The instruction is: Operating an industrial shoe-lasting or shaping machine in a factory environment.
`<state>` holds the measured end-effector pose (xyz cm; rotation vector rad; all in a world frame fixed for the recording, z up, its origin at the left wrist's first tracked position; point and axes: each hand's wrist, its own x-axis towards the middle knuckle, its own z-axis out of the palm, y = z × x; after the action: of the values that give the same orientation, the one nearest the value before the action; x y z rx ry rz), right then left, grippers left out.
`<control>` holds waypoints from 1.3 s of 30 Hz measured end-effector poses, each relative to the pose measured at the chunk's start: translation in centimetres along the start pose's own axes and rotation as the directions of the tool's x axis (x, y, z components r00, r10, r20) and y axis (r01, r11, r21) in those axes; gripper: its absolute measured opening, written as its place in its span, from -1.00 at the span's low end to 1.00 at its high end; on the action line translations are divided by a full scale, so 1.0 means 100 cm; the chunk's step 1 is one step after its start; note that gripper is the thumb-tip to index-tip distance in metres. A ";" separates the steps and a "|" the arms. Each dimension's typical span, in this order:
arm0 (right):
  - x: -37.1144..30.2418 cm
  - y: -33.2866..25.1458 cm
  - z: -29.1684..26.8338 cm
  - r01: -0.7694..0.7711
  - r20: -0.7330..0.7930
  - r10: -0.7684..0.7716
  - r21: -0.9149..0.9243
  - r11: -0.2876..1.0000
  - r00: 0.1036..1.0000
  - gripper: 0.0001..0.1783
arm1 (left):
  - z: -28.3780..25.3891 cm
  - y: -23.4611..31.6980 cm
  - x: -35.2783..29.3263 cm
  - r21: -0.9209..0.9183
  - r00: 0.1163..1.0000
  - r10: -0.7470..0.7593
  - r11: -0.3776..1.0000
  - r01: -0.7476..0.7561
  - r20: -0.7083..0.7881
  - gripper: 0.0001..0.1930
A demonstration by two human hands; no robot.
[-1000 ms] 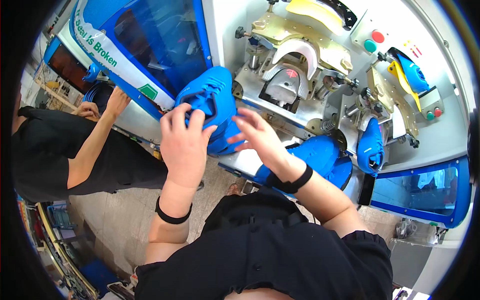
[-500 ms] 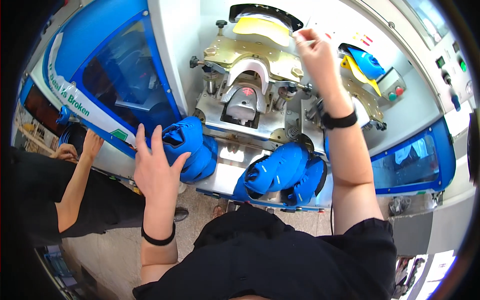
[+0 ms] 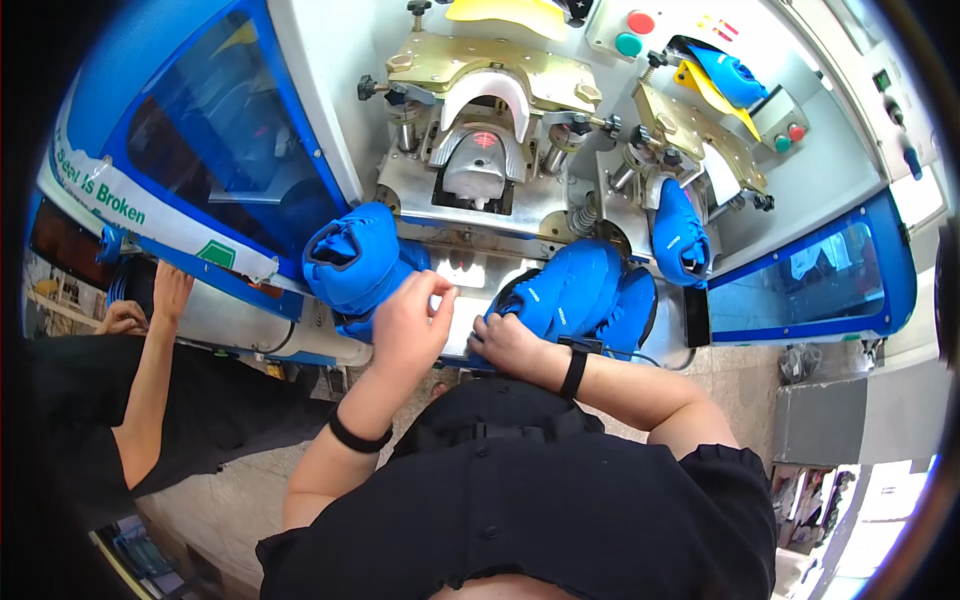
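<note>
My left hand [image 3: 410,322] is beside the left pile of blue shoe uppers [image 3: 352,262], its thumb and fingers drawn together. Whether anything small is between them cannot be made out. My right hand [image 3: 512,343] is closed at the near edge of a blue shoe upper [image 3: 572,290] in the right pile, with its fingertips against the fabric. Both piles rest on the metal ledge in front of a machine. Behind them stands a rounded metal mould [image 3: 474,172] with a red light mark on top, under a white curved pad [image 3: 487,92].
Farther right, another blue shoe upper [image 3: 681,235] sits at a second station. A button box [image 3: 620,30] is on the back wall. Blue-framed window panels [image 3: 235,130] flank the machine. At the left, a co-worker's forearm [image 3: 150,390] and hands are near the machine's edge.
My right hand has come down from the back wall to the right pile. My left hand has moved right, past the left pile, and its spread fingers have drawn together. The view has shifted.
</note>
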<state>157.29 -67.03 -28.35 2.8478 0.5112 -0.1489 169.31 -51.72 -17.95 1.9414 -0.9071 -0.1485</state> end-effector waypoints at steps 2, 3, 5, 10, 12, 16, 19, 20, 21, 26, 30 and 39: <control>0.004 -0.010 -0.003 0.030 0.024 -0.029 -0.047 0.998 0.999 -0.73 | 0.042 -0.078 -0.017 -0.110 0.967 -0.128 0.982 0.154 0.220 -0.69; 0.003 -0.011 -0.003 0.058 0.060 -0.052 -0.093 0.994 0.997 -0.66 | 0.058 -0.108 -0.026 -0.143 0.910 -0.203 0.953 0.269 0.362 -0.57; -0.004 0.011 -0.035 0.032 0.063 -0.034 0.035 0.999 0.997 -0.66 | 0.069 -0.112 -0.027 -0.248 0.733 -0.417 0.752 0.610 0.538 -0.40; -0.028 0.037 -0.090 -0.225 -0.265 0.372 0.454 0.862 0.890 -0.47 | 0.071 -0.107 -0.019 -0.261 0.269 -0.446 0.080 0.962 0.854 0.05; -0.032 0.034 -0.094 -0.229 -0.305 0.424 0.511 0.828 0.853 -0.46 | 0.072 -0.099 -0.010 -0.358 0.331 -0.220 -0.091 0.929 0.918 0.09; -0.047 0.019 -0.136 -0.073 -0.382 0.464 0.704 0.706 0.799 -0.53 | 0.067 -0.075 0.004 -0.574 0.613 0.020 -0.325 0.751 0.790 0.10; -0.062 0.033 -0.207 0.012 -0.526 0.527 0.715 0.699 0.667 -0.55 | 0.053 -0.073 0.004 -0.668 0.694 0.021 -0.253 0.700 0.720 0.05; -0.060 0.042 -0.228 0.006 -0.628 0.479 0.610 0.792 0.613 -0.55 | 0.049 -0.099 -0.005 -0.569 0.565 -0.108 -0.292 0.768 0.818 0.01; -0.058 0.057 -0.244 -0.039 -0.715 0.431 0.494 0.869 0.550 -0.54 | 0.046 -0.096 -0.006 -0.562 0.535 -0.174 -0.290 0.775 0.827 -0.04; 0.014 0.157 -0.281 -0.346 -0.703 0.625 0.525 0.778 0.340 -0.46 | 0.032 -0.080 -0.009 -0.591 0.571 -0.156 -0.175 0.787 0.806 -0.09; 0.078 0.260 -0.261 -0.444 -0.781 0.575 0.437 0.782 0.243 -0.38 | 0.025 -0.077 -0.012 -0.604 0.587 -0.167 -0.073 0.794 0.792 -0.12; 0.099 0.249 -0.219 -0.583 -0.852 0.510 0.474 0.660 -0.115 -0.69 | 0.008 -0.100 -0.026 -0.594 0.587 -0.269 0.063 0.802 0.764 -0.22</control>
<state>176.56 -80.82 -3.14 2.3210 -0.6428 1.9507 172.42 -47.96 -27.06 0.9235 -0.0588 -1.4096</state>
